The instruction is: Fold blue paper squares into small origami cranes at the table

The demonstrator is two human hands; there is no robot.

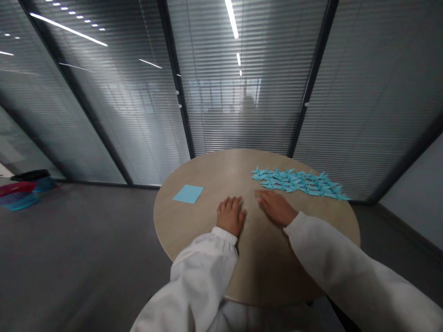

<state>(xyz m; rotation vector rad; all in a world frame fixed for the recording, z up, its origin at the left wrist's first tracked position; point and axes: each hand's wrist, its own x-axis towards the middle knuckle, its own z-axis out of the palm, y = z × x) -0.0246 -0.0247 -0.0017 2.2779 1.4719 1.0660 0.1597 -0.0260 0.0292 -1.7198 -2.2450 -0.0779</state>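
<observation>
Both my hands rest flat on a round wooden table [207, 170]. My left hand [230, 215] lies palm down near the table's middle, fingers together and stretched out, holding nothing. My right hand [276, 206] lies beside it, fingers extended toward the far side, also holding nothing. A blue square sheet of paper [188, 193] lies to the left of my left hand. A spread of several folded blue paper cranes [297, 181] lies just beyond my right hand, at the table's far right. White sleeves cover both arms.
Glass walls with closed blinds and dark frames [176, 83] stand behind the table. Grey floor surrounds it. At the far left, red and blue baskets [20, 193] sit on the floor.
</observation>
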